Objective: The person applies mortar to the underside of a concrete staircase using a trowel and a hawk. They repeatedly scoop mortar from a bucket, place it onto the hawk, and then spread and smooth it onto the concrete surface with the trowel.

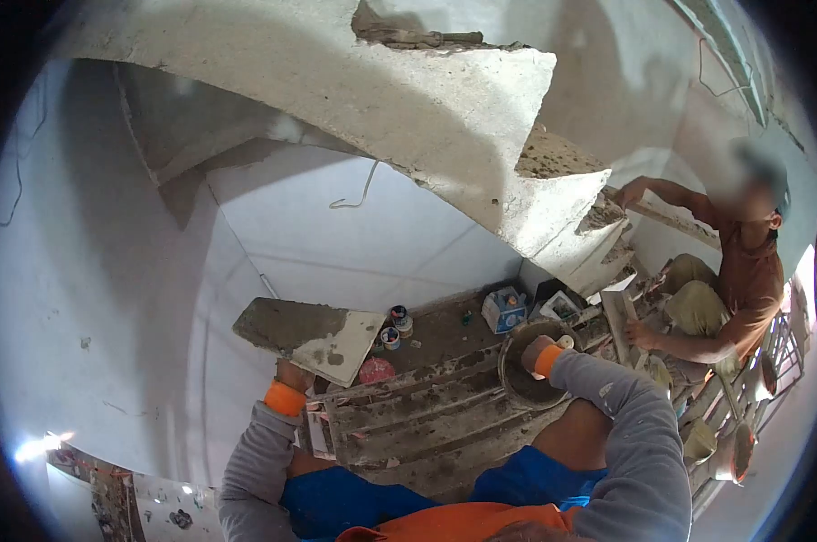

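My left hand [293, 374] is closed under a plasterer's hawk [343, 348], a flat pale board held out to the left. Wet grey mortar [286, 325] covers the far part of the board. My right hand [537, 354] reaches into a dark round bucket [508, 384] on the planks, its fingers closed. Beside that hand shows the pale rounded end of a tool handle [565, 341]; the rest of the tool is hidden in the bucket.
Mortar-stained planks [417, 415] lie below me. A stepped concrete stair underside [463, 135] slants overhead. At right a co-worker [743, 271] holds a wooden float [618, 316]. Paint cans [390, 338], a blue-and-white box [504, 310] and a red round item [376, 369] sit below.
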`<state>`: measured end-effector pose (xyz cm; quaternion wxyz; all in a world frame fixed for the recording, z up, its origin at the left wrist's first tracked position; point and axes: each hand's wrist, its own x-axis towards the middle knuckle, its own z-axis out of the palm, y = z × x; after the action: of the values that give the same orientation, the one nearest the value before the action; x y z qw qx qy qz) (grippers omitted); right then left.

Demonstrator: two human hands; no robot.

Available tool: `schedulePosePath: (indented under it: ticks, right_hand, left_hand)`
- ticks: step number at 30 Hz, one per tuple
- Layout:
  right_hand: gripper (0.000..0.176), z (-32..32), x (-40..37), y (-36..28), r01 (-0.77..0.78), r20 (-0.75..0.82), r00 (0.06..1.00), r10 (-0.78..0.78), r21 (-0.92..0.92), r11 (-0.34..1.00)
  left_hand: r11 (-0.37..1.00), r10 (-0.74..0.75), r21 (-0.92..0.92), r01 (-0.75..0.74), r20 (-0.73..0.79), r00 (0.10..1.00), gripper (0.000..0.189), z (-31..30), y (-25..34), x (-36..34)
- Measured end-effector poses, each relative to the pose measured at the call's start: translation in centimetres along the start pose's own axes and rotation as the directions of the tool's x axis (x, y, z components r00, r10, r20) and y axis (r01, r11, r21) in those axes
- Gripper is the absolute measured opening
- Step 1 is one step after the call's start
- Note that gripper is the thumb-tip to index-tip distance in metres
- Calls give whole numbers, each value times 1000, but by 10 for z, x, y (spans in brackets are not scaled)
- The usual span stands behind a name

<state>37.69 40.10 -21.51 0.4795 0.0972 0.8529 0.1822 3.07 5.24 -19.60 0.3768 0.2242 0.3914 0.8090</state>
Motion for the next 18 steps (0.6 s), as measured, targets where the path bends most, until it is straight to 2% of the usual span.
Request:
schedulePosePath:
  ticks: [1, 4, 7, 10, 13, 16, 18]
  right_hand:
    - [23, -5, -5, 0, 11, -5, 1000, -11, 15, 1000]
    - [23, -9, -10, 0, 29, -31, 999, -28, 27, 999]
    - [23, 1, 3, -1, 18, -41, 999, -18, -6, 1000]
    - [23, -4, 0, 0, 14, -14, 1000, -14, -2, 1000]
    - [23, -1, 3, -1, 16, -38, 999, -17, -11, 1000]
    - [24, 1, 10, 0, 11, -28, 1000, -11, -4, 1000]
    - [24, 2, 12, 0, 7, -21, 1000, -7, 0, 1000]
  left_hand:
    - [999, 18, 34, -17, -14, 1000, 64, 2, 1, 0]
    - [991, -48, -124, 50, 21, 999, 65, 6, 5, 0]
    - [980, -41, -193, 41, 4, 999, 57, 12, 7, -3]
    - [984, -17, -176, 16, -1, 1000, 59, 10, 7, -4]
    - [989, 23, -145, -7, 107, 994, 61, 13, 9, -6]
    - [996, 10, -89, -8, 17, 1000, 61, 11, 8, -3]
    - [993, 4, -115, 0, 35, 999, 60, 13, 9, -3]
